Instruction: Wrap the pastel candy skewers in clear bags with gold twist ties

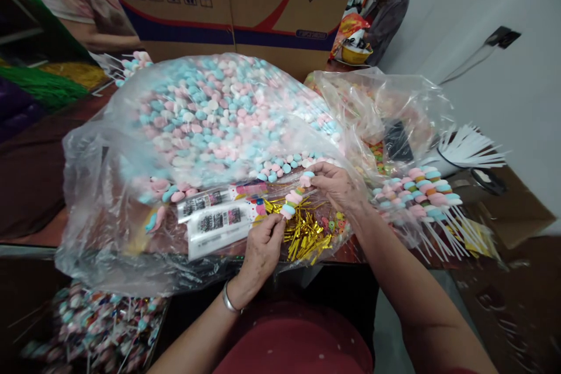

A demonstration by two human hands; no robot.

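Observation:
In my left hand [265,242], closed at its lower end, is a candy skewer [294,196] threaded with pink, white and blue marshmallows and a greenish-orange gummy ring. At its upper end my right hand [339,187] pinches a pink and blue marshmallow [307,179]; whether it is fully on the stick I cannot tell. Beneath the skewer lie gold twist ties [307,236] and small gummy rings [333,224]. Behind my hands spreads a large clear bag of marshmallows [228,111]. Left of the skewer are printed clear packets [219,223].
Finished skewers [421,193] are piled at the right, near white sticks [471,149]. A bag of gummies [381,105] holds a dark object on top. A big cardboard box [236,6] stands behind. Wrapped skewers [109,327] fill the lower left. Another person [394,6] is at the back right.

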